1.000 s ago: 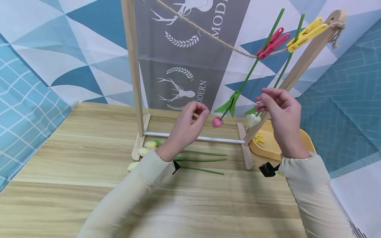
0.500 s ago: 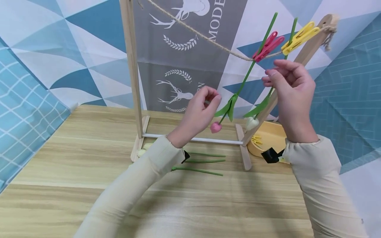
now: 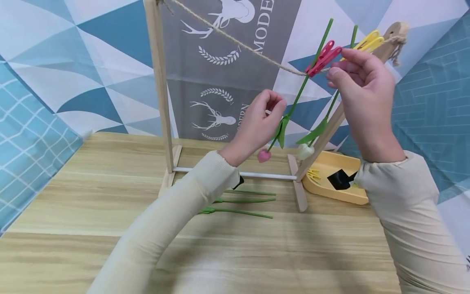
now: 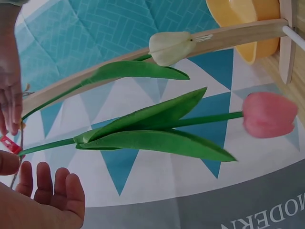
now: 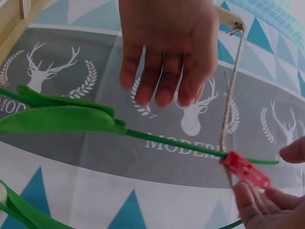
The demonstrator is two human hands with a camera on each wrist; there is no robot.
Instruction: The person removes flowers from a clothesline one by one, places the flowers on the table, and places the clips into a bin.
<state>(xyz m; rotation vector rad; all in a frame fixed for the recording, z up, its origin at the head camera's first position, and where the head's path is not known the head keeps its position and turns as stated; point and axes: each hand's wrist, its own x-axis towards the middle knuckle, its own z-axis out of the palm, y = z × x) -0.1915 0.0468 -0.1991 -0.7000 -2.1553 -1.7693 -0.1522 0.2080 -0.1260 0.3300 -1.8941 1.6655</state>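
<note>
A pink tulip point(image 3: 264, 155) hangs head down from the rope point(image 3: 235, 38), clipped by a red clothespin point(image 3: 322, 62). Beside it a white tulip point(image 3: 305, 151) hangs under a yellow clothespin point(image 3: 370, 41), partly covered by my right hand. My right hand point(image 3: 371, 94) is at the red clothespin's handle end, thumb and fingers apart; in the right wrist view its fingertips point(image 5: 245, 193) lie close against the clothespin, and contact is hard to tell. My left hand point(image 3: 261, 122), fingers loosely bent, is beside the pink tulip's stem point(image 4: 50, 145) and holds nothing.
Wooden posts point(image 3: 160, 90) and a white crossbar point(image 3: 269, 175) form the rack. Several green stems point(image 3: 242, 212) lie on the table point(image 3: 279, 253), their flower heads behind my left sleeve. A yellow tray point(image 3: 338, 163) with yellow clothespins point(image 3: 313, 174) stands at right.
My right hand has risen from beside the white tulip's stem to the red clothespin. My left hand has moved up and right toward the pink tulip's stem. The view has shifted slightly.
</note>
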